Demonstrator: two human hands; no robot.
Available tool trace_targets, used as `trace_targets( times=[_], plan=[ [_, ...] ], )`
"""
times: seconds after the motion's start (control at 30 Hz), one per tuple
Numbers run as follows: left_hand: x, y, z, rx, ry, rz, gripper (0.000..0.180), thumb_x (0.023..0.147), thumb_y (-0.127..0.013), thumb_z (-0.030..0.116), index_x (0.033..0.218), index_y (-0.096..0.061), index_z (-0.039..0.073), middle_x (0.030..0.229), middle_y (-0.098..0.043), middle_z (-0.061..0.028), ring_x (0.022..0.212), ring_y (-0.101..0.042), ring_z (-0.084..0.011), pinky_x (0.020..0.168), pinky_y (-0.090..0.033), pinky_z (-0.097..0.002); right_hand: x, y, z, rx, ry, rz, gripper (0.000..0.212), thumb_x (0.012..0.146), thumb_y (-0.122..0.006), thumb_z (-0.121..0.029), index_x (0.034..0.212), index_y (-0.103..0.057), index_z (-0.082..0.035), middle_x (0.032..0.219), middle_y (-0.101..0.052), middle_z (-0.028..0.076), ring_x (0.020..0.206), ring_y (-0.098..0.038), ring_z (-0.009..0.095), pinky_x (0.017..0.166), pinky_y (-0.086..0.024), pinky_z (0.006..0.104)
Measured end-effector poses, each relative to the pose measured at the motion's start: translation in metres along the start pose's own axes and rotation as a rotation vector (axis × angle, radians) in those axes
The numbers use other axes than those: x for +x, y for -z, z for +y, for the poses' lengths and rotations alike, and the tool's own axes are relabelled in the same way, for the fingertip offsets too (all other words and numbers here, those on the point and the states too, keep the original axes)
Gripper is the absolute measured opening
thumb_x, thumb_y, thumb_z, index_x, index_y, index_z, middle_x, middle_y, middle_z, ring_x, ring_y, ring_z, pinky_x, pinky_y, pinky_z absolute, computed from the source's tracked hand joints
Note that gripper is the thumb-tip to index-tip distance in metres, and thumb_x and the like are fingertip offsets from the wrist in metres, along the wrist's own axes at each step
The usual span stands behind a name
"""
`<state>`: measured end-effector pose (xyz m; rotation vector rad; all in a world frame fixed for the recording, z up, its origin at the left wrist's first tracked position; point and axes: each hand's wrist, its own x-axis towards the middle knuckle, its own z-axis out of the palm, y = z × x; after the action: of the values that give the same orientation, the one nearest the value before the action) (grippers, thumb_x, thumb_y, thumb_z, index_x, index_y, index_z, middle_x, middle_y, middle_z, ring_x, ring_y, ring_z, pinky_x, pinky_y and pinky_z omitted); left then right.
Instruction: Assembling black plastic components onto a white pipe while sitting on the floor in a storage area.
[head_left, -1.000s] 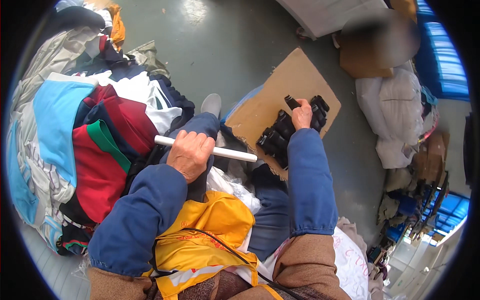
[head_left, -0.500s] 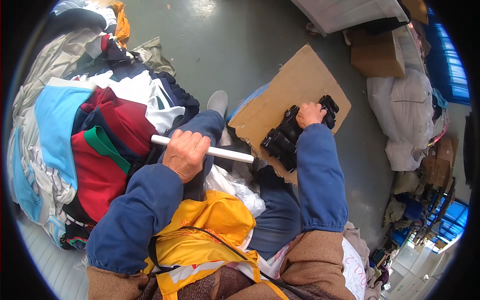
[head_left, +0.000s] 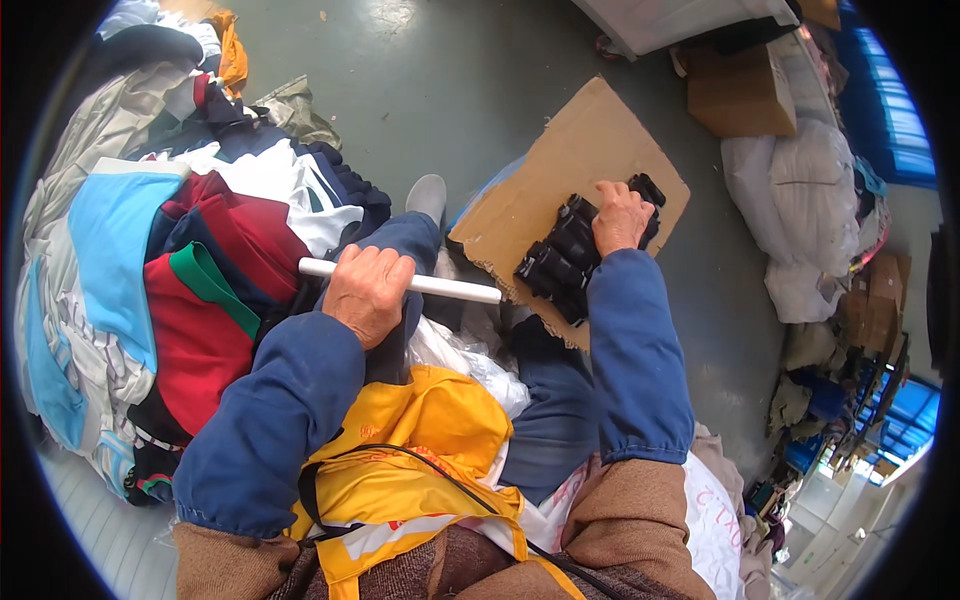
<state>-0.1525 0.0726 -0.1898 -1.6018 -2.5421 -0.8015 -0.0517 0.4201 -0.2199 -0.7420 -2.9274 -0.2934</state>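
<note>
Left hand (head_left: 370,292): fingers closed around a slim, white, cylindrical rod (head_left: 455,289), protruding both sides. Right hand (head_left: 621,220): fingers partly curled over black, oblong bundles (head_left: 556,262) lying on a flat, brown cardboard sheet (head_left: 590,135); cannot tell whether it grips one.

- White bag (head_left: 712,545): large pinkish-red characters, letters with figures, stand on its visible face, slanting down near its right edge.
- Yellow garment (head_left: 430,400): a short row of small red characters stands near its right edge, just beside the black cord (head_left: 455,482); too small and creased to read.
- Same garment, nearer its left edge: a faint red mark, too small to make out.
- White band (head_left: 385,540) along its lower edge: red patches, lettering or pattern, cannot tell which.
</note>
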Motion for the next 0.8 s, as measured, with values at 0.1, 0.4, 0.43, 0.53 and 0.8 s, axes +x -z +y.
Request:
trace_targets(
  times=[0.1,0.4,0.43,0.53,0.8],
  plan=[
    [-0.001,0.0,0.001,0.009,-0.02,0.022,0.01,0.072,-0.058,0.0,0.078,-0.052,0.004,0.066,-0.048,-0.0098,0.064,-0.051,-0.0264,0.059,-0.037,-0.0369,-0.04,0.019,-0.011,0.268,-0.132,0.144,0.028,0.069,-0.064,-0.004,0.096,-0.062,-0.012,0.096,-0.061,0.007,0.091,-0.057,0.024,0.082,-0.039,0.0392],
    [-0.009,-0.004,0.017,0.105,-0.124,0.142,0.006,0.074,-0.053,0.007,0.072,-0.049,0.009,0.066,-0.05,-0.0071,0.065,-0.053,-0.0245,0.062,-0.038,-0.0364,-0.279,0.085,-0.193,0.866,-0.294,0.101,0.028,0.071,-0.062,0.0,0.098,-0.057,-0.003,0.102,-0.057,0.014,0.095,-0.055,0.03,0.084,-0.043,0.0356],
    [-0.011,-0.003,0.02,0.109,-0.146,0.154,0.006,0.075,-0.053,0.008,0.072,-0.049,0.009,0.067,-0.05,-0.007,0.066,-0.053,-0.0244,0.062,-0.039,-0.0366,-0.287,0.087,-0.2,0.781,-0.251,0.146,0.029,0.07,-0.064,-0.003,0.098,-0.058,-0.003,0.102,-0.058,0.014,0.096,-0.054,0.032,0.083,-0.043,0.0377],
    [-0.024,-0.002,0.023,0.146,-0.218,0.131,0.005,0.076,-0.053,0.011,0.073,-0.05,0.01,0.067,-0.051,-0.0071,0.065,-0.055,-0.0234,0.061,-0.041,-0.0359,-0.296,0.083,-0.198,0.819,-0.196,0.154,0.032,0.068,-0.067,-0.006,0.098,-0.059,-0.004,0.101,-0.06,0.013,0.096,-0.055,0.033,0.083,-0.042,0.0403],
    [-0.069,0.056,0.079,-0.138,0.18,-0.031,0.013,0.076,-0.057,0.009,0.089,-0.057,0.009,0.085,-0.058,-0.013,0.076,-0.06,-0.0346,0.065,-0.047,-0.0427,-0.304,0.068,-0.185,0.921,-0.21,0.233,0.026,0.07,-0.064,-0.002,0.096,-0.058,-0.003,0.096,-0.06,0.014,0.091,-0.056,0.033,0.081,-0.043,0.041]
  ],
)
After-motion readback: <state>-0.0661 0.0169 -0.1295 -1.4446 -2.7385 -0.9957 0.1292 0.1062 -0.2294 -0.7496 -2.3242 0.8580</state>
